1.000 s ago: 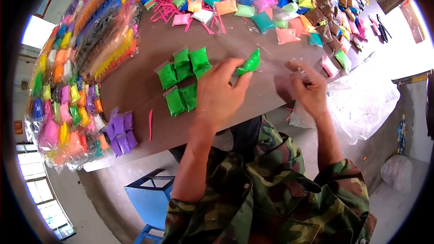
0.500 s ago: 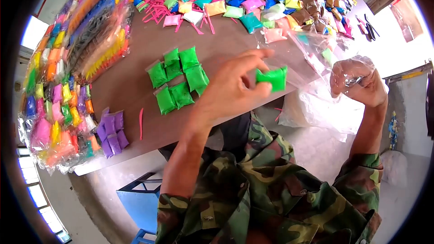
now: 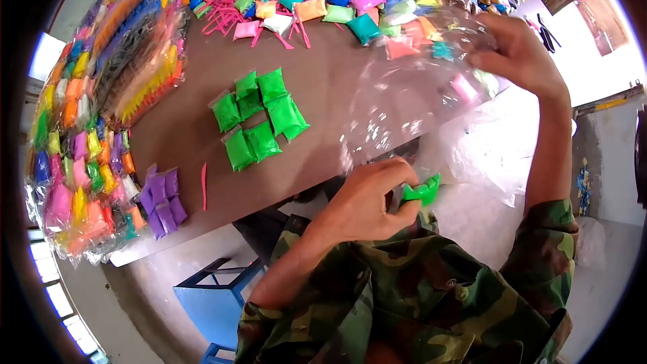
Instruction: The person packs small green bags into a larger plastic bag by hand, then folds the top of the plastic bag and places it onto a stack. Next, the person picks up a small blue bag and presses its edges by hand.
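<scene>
My left hand (image 3: 367,199) is closed on a small green packet (image 3: 424,191) just off the table's near edge, in front of my body. My right hand (image 3: 522,54), raised at the right, grips a clear plastic bag (image 3: 394,104). The bag spreads leftward from it over the table, smeared by motion, and a pink packet (image 3: 464,87) shows through or beside it. Left of the bag lies a group of several green packets (image 3: 261,140), set close together on the brown tabletop.
A large heap of coloured packets (image 3: 310,8) covers the far side. Bagged bundles (image 3: 135,54) line the left side, near several purple packets (image 3: 162,202) and a pink strip (image 3: 204,187). White plastic sheeting (image 3: 485,141) hangs at the right edge. A blue stool (image 3: 216,307) stands below.
My left hand has come down toward my body with the green packet. My right hand has risen, drawing the clear bag out across the table.
</scene>
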